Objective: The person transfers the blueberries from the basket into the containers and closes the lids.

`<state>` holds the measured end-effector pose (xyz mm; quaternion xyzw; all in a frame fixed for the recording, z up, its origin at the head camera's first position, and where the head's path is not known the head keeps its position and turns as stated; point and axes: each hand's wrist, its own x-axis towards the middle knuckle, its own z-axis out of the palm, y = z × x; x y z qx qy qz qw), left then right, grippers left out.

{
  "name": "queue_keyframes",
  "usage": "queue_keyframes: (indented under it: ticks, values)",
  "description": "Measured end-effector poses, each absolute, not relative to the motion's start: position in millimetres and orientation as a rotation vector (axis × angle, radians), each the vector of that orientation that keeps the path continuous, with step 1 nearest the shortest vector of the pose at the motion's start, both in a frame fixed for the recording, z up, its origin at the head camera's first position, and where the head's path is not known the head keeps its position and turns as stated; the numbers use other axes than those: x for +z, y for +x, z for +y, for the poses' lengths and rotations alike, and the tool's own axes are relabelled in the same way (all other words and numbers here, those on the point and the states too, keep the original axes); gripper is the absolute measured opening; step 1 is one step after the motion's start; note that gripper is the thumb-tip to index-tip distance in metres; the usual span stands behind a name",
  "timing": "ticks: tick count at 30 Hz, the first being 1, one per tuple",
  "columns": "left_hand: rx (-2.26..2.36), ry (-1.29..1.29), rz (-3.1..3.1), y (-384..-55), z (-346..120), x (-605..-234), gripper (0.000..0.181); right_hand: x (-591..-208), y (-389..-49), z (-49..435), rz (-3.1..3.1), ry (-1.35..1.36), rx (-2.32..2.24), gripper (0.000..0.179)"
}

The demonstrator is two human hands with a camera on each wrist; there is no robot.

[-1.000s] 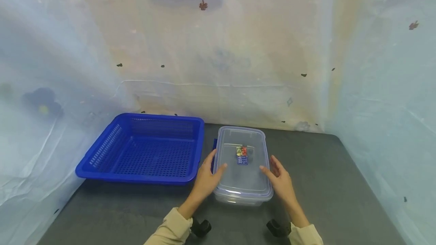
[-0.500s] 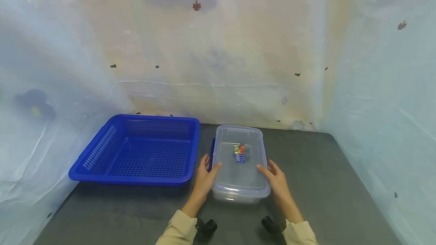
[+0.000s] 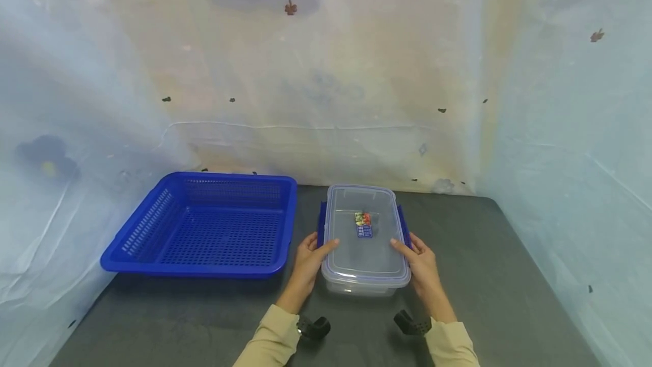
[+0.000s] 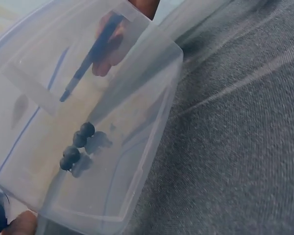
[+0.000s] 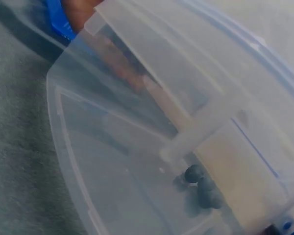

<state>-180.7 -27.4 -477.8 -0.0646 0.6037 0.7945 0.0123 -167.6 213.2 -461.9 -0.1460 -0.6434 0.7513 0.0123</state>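
Note:
A clear plastic food container (image 3: 364, 262) with a lid and a small printed label stands between my hands. My left hand (image 3: 305, 265) grips its left side, thumb on the lid's edge and fingers by the wall. On the opposite side my right hand (image 3: 424, 265) holds it in the same manner. Blue latches stick out left (image 3: 322, 221) and right (image 3: 404, 225). Through the wall, the left wrist view reveals several small dark round pieces of fruit, like blueberries (image 4: 71, 154). Whether the container is off the table cannot be told.
An empty blue plastic basket (image 3: 224, 237) with slotted sides sits on the dark grey table (image 3: 509, 287), left of the container. Patterned plastic sheeting (image 3: 326, 72) hangs behind and along both sides.
Both hands have closed in on the container's sides. It has shifted slightly right and away from me, and the right blue latch now shows.

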Motion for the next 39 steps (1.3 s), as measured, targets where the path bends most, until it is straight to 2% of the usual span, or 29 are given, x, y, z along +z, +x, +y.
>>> queue_keyframes:
  ticks: [4, 10, 29, 39]
  values:
    - [2.504, -0.24, 1.937, -181.0, -24.8, -474.9, 0.081, -458.6, -168.9, 215.0, -2.089, -0.449, 2.203, 0.072]
    - [2.523, -0.246, 1.974, -179.4, -21.6, -466.9, 0.066, -453.8, -169.6, 215.7, -2.274, -0.397, 1.984, 0.068]
    - [2.469, -0.102, 2.093, -182.5, -21.8, -465.7, 0.059, -441.5, -168.7, 219.4, -2.412, -0.342, 1.842, 0.062]
    - [2.423, -0.076, 2.136, -176.4, -24.4, -459.4, 0.063, -445.1, -170.4, 217.5, -2.404, -0.287, 1.857, 0.062]
